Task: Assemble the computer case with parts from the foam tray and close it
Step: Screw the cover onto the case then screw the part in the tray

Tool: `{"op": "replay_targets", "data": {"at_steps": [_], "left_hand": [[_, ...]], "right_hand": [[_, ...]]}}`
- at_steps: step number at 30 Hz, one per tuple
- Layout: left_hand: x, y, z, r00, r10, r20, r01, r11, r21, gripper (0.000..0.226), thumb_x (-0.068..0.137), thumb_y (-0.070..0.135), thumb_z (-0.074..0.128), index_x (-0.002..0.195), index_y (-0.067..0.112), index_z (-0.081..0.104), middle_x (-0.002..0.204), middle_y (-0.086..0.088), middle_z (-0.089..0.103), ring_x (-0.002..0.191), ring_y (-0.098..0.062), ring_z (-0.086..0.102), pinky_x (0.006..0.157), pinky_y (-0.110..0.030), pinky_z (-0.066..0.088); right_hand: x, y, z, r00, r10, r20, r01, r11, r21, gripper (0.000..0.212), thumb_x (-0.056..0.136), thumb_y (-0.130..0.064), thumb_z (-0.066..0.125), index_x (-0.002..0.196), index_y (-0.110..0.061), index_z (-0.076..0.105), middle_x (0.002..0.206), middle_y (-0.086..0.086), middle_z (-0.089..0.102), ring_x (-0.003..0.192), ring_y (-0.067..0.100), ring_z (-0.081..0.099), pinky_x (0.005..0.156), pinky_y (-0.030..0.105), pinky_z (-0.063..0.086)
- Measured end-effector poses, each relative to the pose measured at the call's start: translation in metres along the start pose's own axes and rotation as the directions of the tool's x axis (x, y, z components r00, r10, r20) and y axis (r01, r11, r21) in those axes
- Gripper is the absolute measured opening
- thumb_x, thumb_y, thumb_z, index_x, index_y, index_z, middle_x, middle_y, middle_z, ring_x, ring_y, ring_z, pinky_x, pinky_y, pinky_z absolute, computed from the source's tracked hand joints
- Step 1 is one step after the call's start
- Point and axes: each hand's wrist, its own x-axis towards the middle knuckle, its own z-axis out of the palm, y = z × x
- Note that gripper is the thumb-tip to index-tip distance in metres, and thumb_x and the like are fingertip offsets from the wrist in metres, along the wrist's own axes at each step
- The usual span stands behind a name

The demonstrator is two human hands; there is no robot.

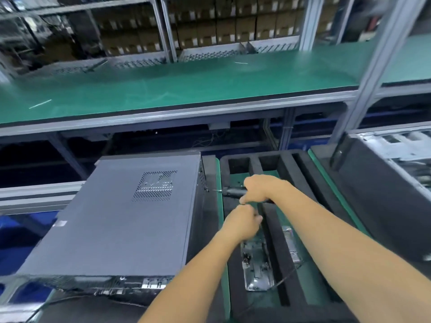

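1. No writing is showing clearly enough to read; a small pale sticker (60, 223) is sitting on the computer case (116, 220) at left of centre, blurred.
2. The case is lying closed, its side panel with a vent grille (155, 185) facing up.
3. The right hand (257, 188) is gripping a screwdriver (233, 191) at centre frame, its tip pointing at a screw (207, 190) on the case's right edge.
4. The left hand (242, 223) is curling into a fist just below; whether it is holding anything cannot be told.
5. The foam tray (275, 220) is lying to the right of the case, under both hands, holding metal parts (256, 264) at lower centre.
6. A green shelf (186, 87) is crossing the upper frame, with boxes (233, 26) stacked behind.
7. Another case (396, 164) is standing at the right edge.
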Motion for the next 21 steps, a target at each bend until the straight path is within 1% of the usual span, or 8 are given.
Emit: {"op": "replay_targets", "data": {"at_steps": [2, 4, 7, 10, 12, 14, 16, 21], "left_hand": [[0.001, -0.001, -0.012, 0.993, -0.084, -0.082, 0.07, 0.983, -0.168, 0.026, 0.095, 0.021, 0.047, 0.093, 0.0, 0.062, 0.098, -0.019, 0.063, 0.09, -0.035, 0.06, 0.076, -0.037, 0.05], [0.0, -0.006, -0.029, 0.975, -0.134, -0.178, 0.076, 0.951, -0.3, 0.022, 0.093, 0.015, 0.048, 0.089, 0.0, 0.065, 0.093, -0.016, 0.064, 0.084, -0.031, 0.059, 0.069, -0.031, 0.046], [-0.005, -0.016, -0.06, 0.916, -0.229, -0.328, 0.023, 0.849, -0.528, 0.02, 0.09, 0.008, 0.053, 0.077, 0.001, 0.067, 0.073, -0.006, 0.058, 0.067, -0.02, 0.047, 0.055, -0.026, 0.033], [-0.018, -0.03, -0.089, 0.862, -0.354, -0.362, -0.101, 0.58, -0.808, 0.022, 0.087, 0.001, 0.056, 0.07, 0.011, 0.067, 0.067, -0.002, 0.06, 0.061, -0.015, 0.049, 0.061, -0.025, 0.044], [-0.026, -0.044, -0.104, 0.846, -0.431, -0.313, -0.174, 0.332, -0.927, 0.017, 0.089, -0.001, 0.056, 0.084, 0.011, 0.068, 0.077, -0.002, 0.064, 0.062, -0.013, 0.056, 0.067, -0.025, 0.051], [-0.035, -0.059, -0.116, 0.844, -0.47, -0.259, -0.239, 0.102, -0.966, 0.013, 0.091, -0.003, 0.055, 0.096, 0.004, 0.065, 0.082, -0.005, 0.065, 0.065, -0.012, 0.058, 0.066, -0.021, 0.051], [-0.046, -0.073, -0.124, 0.836, -0.505, -0.217, -0.292, -0.074, -0.954, 0.013, 0.092, -0.005, 0.053, 0.089, 0.003, 0.063, 0.079, -0.005, 0.063, 0.065, -0.012, 0.057, 0.063, -0.018, 0.05], [-0.084, -0.1, -0.125, 0.856, -0.462, -0.231, -0.333, -0.152, -0.93, 0.033, 0.091, -0.011, 0.039, 0.071, 0.01, 0.055, 0.068, -0.002, 0.051, 0.061, -0.012, 0.049, 0.057, -0.017, 0.043]], "right_hand": [[-0.015, 0.01, -0.008, 0.998, 0.065, -0.018, -0.061, 0.984, 0.169, 0.042, 0.093, -0.048, 0.059, 0.094, -0.008, 0.048, 0.092, 0.006, 0.054, 0.067, 0.017, 0.046, 0.056, 0.031, 0.033], [-0.027, 0.013, -0.013, 0.991, 0.12, -0.051, -0.095, 0.933, 0.347, 0.041, 0.094, -0.049, 0.058, 0.091, -0.008, 0.05, 0.077, 0.002, 0.06, 0.063, 0.018, 0.053, 0.052, 0.029, 0.034], [-0.043, -0.002, -0.017, 0.986, 0.16, -0.057, -0.087, 0.762, 0.642, 0.059, 0.096, -0.047, 0.057, 0.124, 0.005, 0.046, 0.078, 0.006, 0.067, 0.066, 0.024, 0.07, 0.05, 0.026, 0.045], [-0.057, -0.03, -0.02, 0.993, 0.107, -0.052, -0.014, 0.536, 0.844, 0.055, 0.098, -0.043, 0.057, 0.129, -0.001, 0.039, 0.089, 0.013, 0.063, 0.059, 0.021, 0.068, 0.057, 0.035, 0.058], [-0.066, -0.052, -0.021, 0.997, 0.054, -0.052, 0.025, 0.412, 0.911, 0.046, 0.099, -0.042, 0.056, 0.12, -0.002, 0.046, 0.086, 0.01, 0.06, 0.061, 0.023, 0.069, 0.059, 0.037, 0.06], [-0.073, -0.076, -0.017, 0.998, 0.021, -0.052, 0.042, 0.333, 0.942, 0.036, 0.099, -0.04, 0.055, 0.11, -0.006, 0.051, 0.084, 0.008, 0.059, 0.058, 0.021, 0.067, 0.052, 0.031, 0.056], [-0.079, -0.1, -0.007, 0.999, 0.004, -0.048, 0.045, 0.281, 0.959, 0.032, 0.098, -0.038, 0.057, 0.104, -0.007, 0.053, 0.081, 0.007, 0.06, 0.055, 0.02, 0.064, 0.05, 0.029, 0.054], [-0.092, -0.155, 0.024, 0.998, -0.059, -0.028, 0.038, 0.189, 0.981, 0.029, 0.099, -0.035, 0.056, 0.102, -0.007, 0.053, 0.073, 0.008, 0.066, 0.05, 0.02, 0.06, 0.048, 0.027, 0.051]]}}
